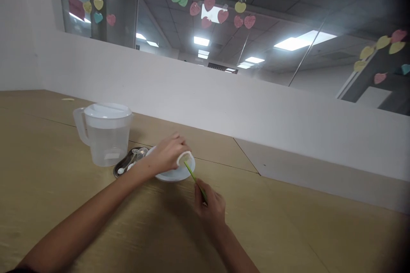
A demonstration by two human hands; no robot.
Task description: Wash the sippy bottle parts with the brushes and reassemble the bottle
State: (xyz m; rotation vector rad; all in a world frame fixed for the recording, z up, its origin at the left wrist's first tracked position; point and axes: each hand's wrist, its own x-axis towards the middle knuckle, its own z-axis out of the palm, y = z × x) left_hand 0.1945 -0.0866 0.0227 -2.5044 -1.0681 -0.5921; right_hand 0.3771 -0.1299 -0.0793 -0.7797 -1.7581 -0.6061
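Observation:
My left hand (169, 152) is closed around a small white cup (180, 160), tilted so that its mouth faces me, over a white bowl (174, 175). Gripped in my right hand (209, 202) is a thin green stick (190, 171), whose far end reaches into the cup's mouth. What the cup contains is too small to tell. Part of the bowl is hidden behind my left hand and wrist.
A clear lidded pitcher (109, 138) stands at the left on the wooden table (256, 222). Beside it, a dark metal tray (117, 171) holds several small clear and white items. A white wall (208, 94) with windows above rises behind the table.

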